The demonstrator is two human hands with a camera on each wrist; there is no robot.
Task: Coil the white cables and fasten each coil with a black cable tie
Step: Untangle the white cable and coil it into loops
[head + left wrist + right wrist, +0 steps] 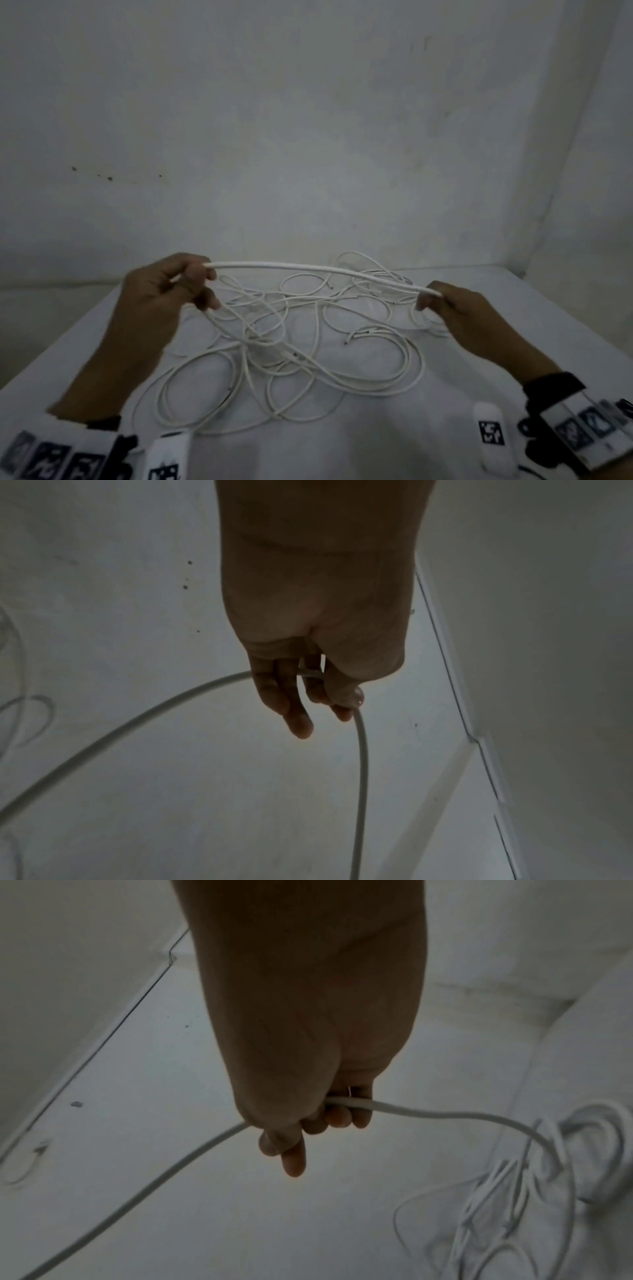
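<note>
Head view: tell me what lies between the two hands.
A raised stretch of white cable spans from the left hand to the right hand; the head view shows it above the tangled cables.

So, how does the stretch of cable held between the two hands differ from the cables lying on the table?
The held stretch runs nearly straight, raised above the table; the loose cables lie on it in tangled loops. The held stretch is pinched by the left hand and gripped by the right hand; most of the loose cables are untouched. Both are white, and no coil or black tie shows.
</note>
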